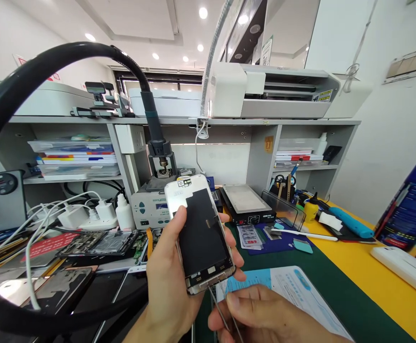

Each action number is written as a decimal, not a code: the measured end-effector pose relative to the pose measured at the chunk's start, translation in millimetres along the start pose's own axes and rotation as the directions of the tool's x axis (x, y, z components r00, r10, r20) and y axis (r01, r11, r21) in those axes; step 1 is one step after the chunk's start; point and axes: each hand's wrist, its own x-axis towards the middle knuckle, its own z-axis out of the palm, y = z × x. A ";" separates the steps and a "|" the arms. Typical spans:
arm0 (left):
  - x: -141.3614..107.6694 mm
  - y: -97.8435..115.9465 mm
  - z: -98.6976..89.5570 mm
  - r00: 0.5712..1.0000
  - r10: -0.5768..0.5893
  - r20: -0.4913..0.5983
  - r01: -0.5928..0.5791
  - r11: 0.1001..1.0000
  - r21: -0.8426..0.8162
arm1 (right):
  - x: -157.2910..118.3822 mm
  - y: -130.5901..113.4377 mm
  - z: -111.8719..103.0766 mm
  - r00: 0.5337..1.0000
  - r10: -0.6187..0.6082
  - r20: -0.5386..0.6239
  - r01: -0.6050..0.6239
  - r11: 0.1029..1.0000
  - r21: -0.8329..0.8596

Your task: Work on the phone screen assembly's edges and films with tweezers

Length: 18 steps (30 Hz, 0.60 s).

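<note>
1. One opened phone lies in the left hand, fingers wrapped around its sides, above the green mat.
2. Right hand pinches metal tweezers narrowly, their tips at the phone's bottom edge; contact is unclear.
3. Beyond, the heating plate has small lettering on its front, too small to read.
4. The blue box at right carries writing, also unreadable; so does the printed sheet on the mat.
5. Clear boxes are stacked on the left shelf, papers and coloured items among them.
6. A holder contains scissors and brushes.
7. The white bottle and yellow bottle hide their contents.
</note>
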 end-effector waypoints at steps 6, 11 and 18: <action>0.1 4.8 -5.8 0.990 -0.099 0.097 0.091 0.993 0.081 | -3.7 0.2 0.1 0.997 0.031 -0.067 -0.032 0.999 -0.018; 0.8 4.1 -8.2 0.987 -0.110 0.113 0.104 0.993 0.062 | -7.3 -2.3 4.2 0.997 0.008 -0.083 -0.011 0.999 -0.047; 1.3 5.2 -5.1 0.996 -0.062 0.068 0.062 0.998 0.004 | -6.5 -8.6 5.3 0.998 0.019 -0.061 -0.023 0.998 -0.065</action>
